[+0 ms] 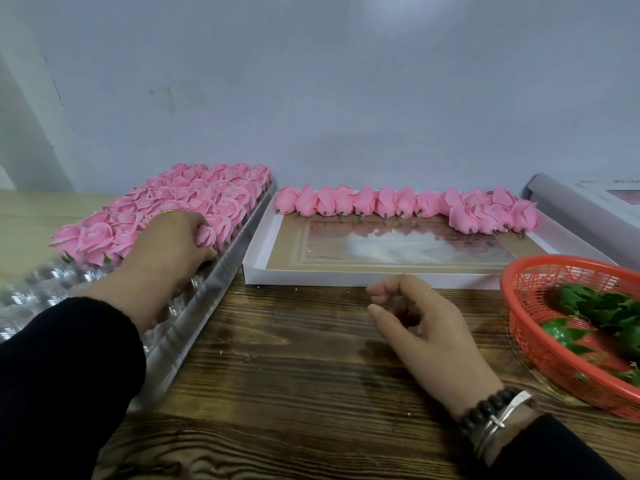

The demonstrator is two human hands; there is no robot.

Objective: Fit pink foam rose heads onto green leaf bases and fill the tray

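Observation:
A clear plastic tray [194,306] lies at the left, its far part filled with several pink roses [194,192] on green bases. My left hand [169,244] reaches over the tray and grips one pink rose [206,235] at the near edge of the filled rows. My right hand [422,323] hovers over the wooden table with loosely curled fingers and holds nothing. Several loose pink rose heads [398,202] lie in a row along the far edge of a white flat box [346,277]. Green leaf bases [595,306] sit in an orange basket [530,341] at the right.
The wooden table [294,375] runs up to a pale wall. A grey box lid [588,202] lies at the far right behind the basket. The near cells of the clear tray hold nothing.

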